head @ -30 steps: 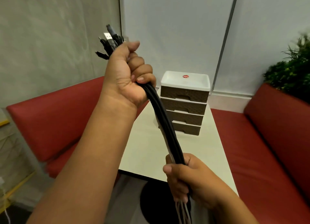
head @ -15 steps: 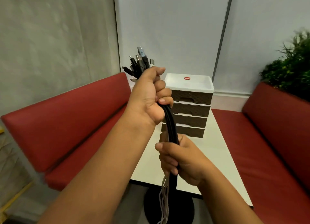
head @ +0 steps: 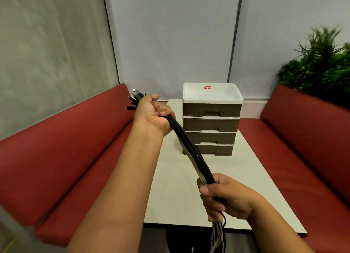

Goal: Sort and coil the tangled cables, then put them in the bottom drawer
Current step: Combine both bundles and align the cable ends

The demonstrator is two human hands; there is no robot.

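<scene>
A bundle of several black and grey cables point(head: 191, 150) runs taut between my two hands above the table. My left hand point(head: 154, 114) grips its upper end, with the plugs point(head: 135, 98) sticking out past my fist to the left. My right hand point(head: 221, 197) grips the bundle lower down, near the table's front edge. Loose cable tails point(head: 217, 237) hang below that hand, out of view. Behind the bundle stands a brown and white drawer unit point(head: 212, 120) with all its drawers closed; the bottom drawer point(head: 215, 149) is partly hidden by the cables.
The white table point(head: 236, 177) carries the drawer unit at its far end. Red padded benches point(head: 56, 148) run along both sides, the right one point(head: 303, 148) with a green plant point(head: 320, 67) behind its backrest. White wall panels close off the back.
My left hand has dropped lower and moved left with the plug ends. My right hand has slid down the bundle toward me, so the stretch between my hands is longer than half a second ago.
</scene>
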